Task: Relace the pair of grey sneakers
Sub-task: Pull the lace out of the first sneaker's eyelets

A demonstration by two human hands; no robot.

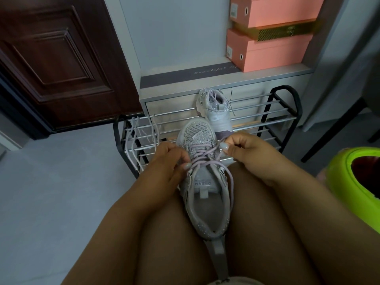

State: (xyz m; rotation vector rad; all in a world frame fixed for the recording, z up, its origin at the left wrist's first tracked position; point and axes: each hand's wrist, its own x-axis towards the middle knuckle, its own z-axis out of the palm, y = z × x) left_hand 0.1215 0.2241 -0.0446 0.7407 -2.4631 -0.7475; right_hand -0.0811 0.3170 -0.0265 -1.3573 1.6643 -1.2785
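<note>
A grey glittery sneaker lies between my thighs, toe pointing away. A pale lilac lace crosses its upper eyelets, and one end loops down its right side. My left hand pinches the lace at the sneaker's left edge. My right hand pinches the other lace strand at the right edge. The second grey sneaker stands on the black metal shoe rack just beyond. A loose lilac lace hangs over the rack's left bars.
Behind the rack stands a white low cabinet with stacked pink shoe boxes on top. A dark wooden door is at the left. A green-rimmed object sits at my right. Grey floor spreads to the left.
</note>
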